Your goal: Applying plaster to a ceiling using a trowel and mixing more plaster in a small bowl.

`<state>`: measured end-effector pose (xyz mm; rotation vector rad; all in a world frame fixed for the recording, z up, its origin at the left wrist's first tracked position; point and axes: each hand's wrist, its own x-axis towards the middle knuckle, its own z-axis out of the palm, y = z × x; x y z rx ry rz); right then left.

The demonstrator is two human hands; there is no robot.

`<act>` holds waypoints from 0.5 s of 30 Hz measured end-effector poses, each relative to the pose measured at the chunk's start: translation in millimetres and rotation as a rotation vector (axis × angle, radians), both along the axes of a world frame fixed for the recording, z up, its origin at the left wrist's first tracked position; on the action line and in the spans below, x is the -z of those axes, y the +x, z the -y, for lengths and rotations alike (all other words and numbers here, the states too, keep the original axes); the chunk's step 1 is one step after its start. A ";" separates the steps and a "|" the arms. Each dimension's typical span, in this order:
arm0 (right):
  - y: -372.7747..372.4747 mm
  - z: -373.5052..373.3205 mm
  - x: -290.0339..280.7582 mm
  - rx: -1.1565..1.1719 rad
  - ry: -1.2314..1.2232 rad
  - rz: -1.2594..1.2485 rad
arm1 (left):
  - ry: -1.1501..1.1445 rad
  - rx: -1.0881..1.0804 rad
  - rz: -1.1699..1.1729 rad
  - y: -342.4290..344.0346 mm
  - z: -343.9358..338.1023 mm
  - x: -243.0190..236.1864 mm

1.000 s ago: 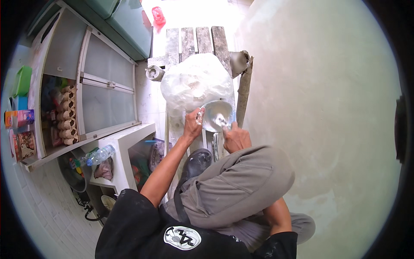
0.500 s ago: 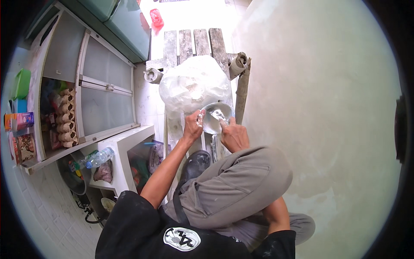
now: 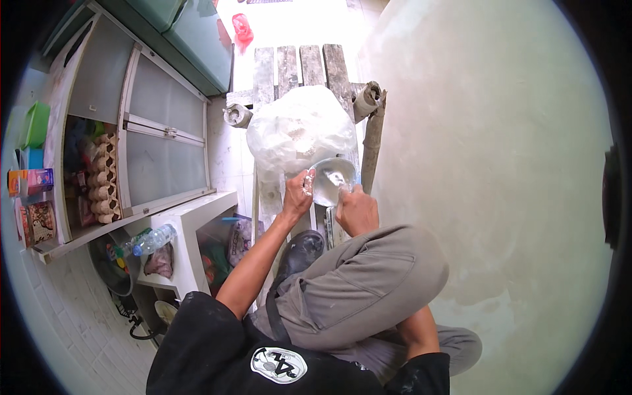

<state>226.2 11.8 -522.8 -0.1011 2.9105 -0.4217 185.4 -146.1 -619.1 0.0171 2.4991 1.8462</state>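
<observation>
On the slatted wooden bench a round, pale bowl sits tilted, with a wet-looking whitish mass inside. My left hand grips its left rim, fingers and thumb smeared white. At the bowl's right side my right hand is closed, knuckles up. Something whitish sticks out from its fingers into the bowl, too small to name. Just beyond the bowl lies a large, crumpled clear plastic bag with white material in it.
The wooden bench has round posts, one a bamboo pole, at its sides. Left stand a glass-door cabinet holding egg trays, a white shelf with a plastic bottle, and a green fridge. A pale wall rises right.
My right hand has turned and drawn slightly back at the bowl's right side, its fingers now more curled. My left hand still holds the rim. The whole view has shifted a little.
</observation>
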 end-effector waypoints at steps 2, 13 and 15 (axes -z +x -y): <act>-6.0 1.2 3.0 0.045 0.007 -0.033 | -0.002 0.002 -0.007 0.4 -0.7 -0.3; 5.2 -22.2 -21.8 -0.272 0.178 0.269 | -0.045 -0.018 -0.053 3.1 0.1 0.5; 3.4 -30.0 -21.0 -0.240 0.181 0.245 | -0.030 -0.013 -0.047 4.1 -2.7 -3.1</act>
